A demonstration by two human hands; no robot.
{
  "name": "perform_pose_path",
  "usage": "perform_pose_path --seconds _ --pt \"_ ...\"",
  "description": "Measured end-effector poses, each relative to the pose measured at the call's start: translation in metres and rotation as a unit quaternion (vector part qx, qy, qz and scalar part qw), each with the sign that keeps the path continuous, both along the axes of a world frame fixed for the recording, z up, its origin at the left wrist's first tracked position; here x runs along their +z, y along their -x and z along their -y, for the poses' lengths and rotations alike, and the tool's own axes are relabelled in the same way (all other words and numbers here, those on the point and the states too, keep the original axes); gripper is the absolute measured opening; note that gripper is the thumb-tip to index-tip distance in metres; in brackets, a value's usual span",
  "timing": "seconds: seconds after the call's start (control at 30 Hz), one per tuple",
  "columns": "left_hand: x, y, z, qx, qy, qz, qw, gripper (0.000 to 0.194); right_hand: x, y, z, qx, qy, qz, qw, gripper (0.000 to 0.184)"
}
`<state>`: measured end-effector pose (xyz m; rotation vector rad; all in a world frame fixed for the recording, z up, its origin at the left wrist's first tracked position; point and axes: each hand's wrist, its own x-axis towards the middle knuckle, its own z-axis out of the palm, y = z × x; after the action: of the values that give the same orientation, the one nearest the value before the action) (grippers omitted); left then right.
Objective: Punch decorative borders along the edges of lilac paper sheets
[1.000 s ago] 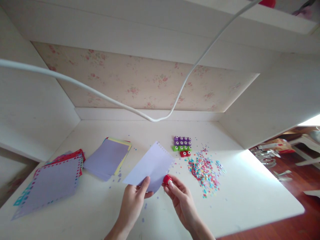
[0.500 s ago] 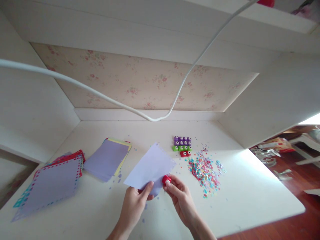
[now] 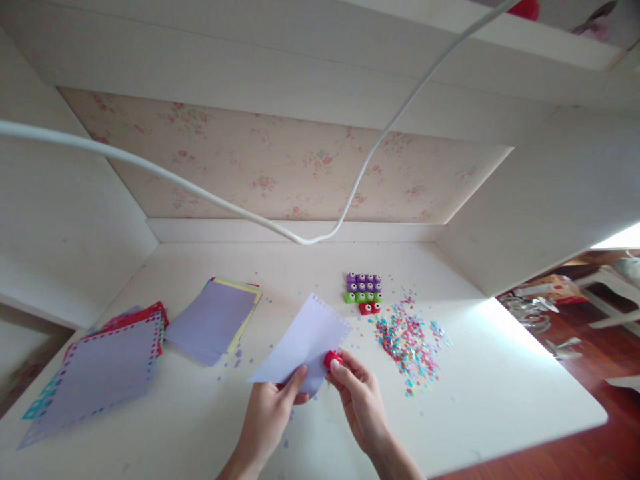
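Holding, left hand: left hand [image 3: 271, 408] grasping lilac paper sheet [image 3: 299, 341] by its near edge; thumb flat on top, fingers curled beneath
Pinching, right hand: right hand [image 3: 364, 395] has thumb and fingertips closed round small red craft punch [image 3: 329, 359]
Lilac sheet position: raised over white desk [image 3: 480, 403], between both hands; ahead of left fingertips; small holes along the far right edge, away from left thumb
Punch position: at sheet's right edge, in right fingertips; can't tell if paper sits in the slot
Sheet handling: should be light, limp, easy to crease; flat pinch on the unpunched near edge looks safest
Punch handling: probably light, hard, smooth plastic; best taken by the sides between thumb and fingers
Spare punches: block ahead of right fingers; purple punches [image 3: 356, 288] in two rows, then green punches [image 3: 357, 298], red pair [image 3: 364, 309] nearest
Confetti: confetti heap [image 3: 406, 343] right of right fingers; loose on desk, no tray around it
Paper: plain lilac stack [image 3: 215, 323] left of left fingers, yellow showing underneath; punched sheets [image 3: 107, 367] farther left, red and turquoise poking out
Shelf: white shelf [image 3: 575, 50] high beyond right fingers; holds red object [image 3: 525, 9], rest too blurred
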<state>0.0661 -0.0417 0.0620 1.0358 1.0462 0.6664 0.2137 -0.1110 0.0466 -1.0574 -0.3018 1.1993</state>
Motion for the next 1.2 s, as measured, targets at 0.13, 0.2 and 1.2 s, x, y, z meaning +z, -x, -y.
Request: perform_pose_path --seconds 0.13,0.2,1.2 --pt "0.000 0.001 0.000 0.000 0.003 0.000 1.000 0.051 -0.002 0.001 -0.002 0.001 -0.016 0.031 0.999 0.020" --pt "-0.001 0.001 0.000 -0.001 0.008 0.004 1.000 0.050 -0.002 0.002 -0.001 -0.004 -0.015 0.046 0.999 0.018" --pt "-0.002 0.009 -0.001 0.069 0.076 -0.002 0.995 0.048 0.000 -0.109 -0.031 0.138 0.117 0.411 0.893 0.036"
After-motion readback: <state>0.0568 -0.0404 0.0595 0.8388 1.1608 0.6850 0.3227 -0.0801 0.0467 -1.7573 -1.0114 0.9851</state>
